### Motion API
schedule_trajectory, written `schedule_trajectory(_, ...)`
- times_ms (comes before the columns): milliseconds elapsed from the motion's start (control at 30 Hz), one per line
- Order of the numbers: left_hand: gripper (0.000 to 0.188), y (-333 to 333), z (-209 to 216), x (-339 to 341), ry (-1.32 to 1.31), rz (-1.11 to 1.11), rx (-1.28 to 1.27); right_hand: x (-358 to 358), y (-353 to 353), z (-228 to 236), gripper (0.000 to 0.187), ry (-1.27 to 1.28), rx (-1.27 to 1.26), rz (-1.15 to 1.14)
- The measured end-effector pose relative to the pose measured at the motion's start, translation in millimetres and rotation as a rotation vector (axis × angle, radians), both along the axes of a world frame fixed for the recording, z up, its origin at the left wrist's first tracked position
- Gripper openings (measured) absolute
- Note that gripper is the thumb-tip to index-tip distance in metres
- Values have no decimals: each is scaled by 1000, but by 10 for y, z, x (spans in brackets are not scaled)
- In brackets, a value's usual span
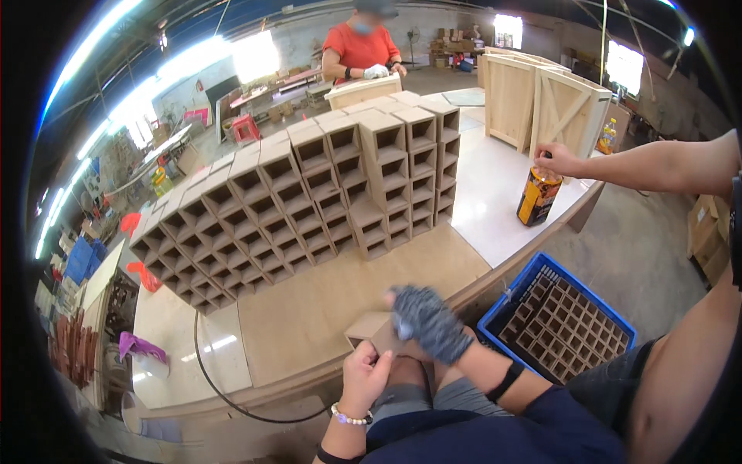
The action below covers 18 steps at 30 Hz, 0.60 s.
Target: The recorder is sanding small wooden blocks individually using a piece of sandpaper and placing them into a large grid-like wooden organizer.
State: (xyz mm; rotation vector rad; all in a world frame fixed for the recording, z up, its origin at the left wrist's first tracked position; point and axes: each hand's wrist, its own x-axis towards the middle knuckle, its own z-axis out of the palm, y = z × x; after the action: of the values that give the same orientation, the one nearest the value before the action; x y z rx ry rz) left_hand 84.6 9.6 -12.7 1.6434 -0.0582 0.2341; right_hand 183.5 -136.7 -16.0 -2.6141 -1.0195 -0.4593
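In my left hand (366, 380), bare and with a bead bracelet at the wrist, is a brown square box (382, 337) of thin board, held over my lap at the table's front edge. The fingers are closed on its near side. Against the box's right side rests my right hand (430, 323), in a grey knitted glove. Its fingers are curled and slightly blurred; a small pale thing shows under them, too hidden to name. Beyond my hands stands a stack of similar open-fronted boxes (294, 193) in several rows on the wooden board (309, 298).
At right, another person's hand (558, 160) grips the top of a dark yellow-labelled container (539, 199). A blue crate (553, 263) of boxes sits below right. Wooden cabinets (506, 100) stand behind. Across the table is a person in red (360, 54). A black hose (224, 393) hangs front left.
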Motion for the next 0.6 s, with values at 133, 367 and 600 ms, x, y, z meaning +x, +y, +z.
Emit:
schedule_trajectory(133,10,62,23,-26,-8,49,32,-90,-204,262,40,-188,221,-77)
schedule_trajectory(367,4,-44,225,-47,5,-71,-143,-9,-104,171,41,134,148,13)
schedule_trajectory(600,8,-83,48,3,-36,2,-160,-548,70,342,49,-259,138,280)
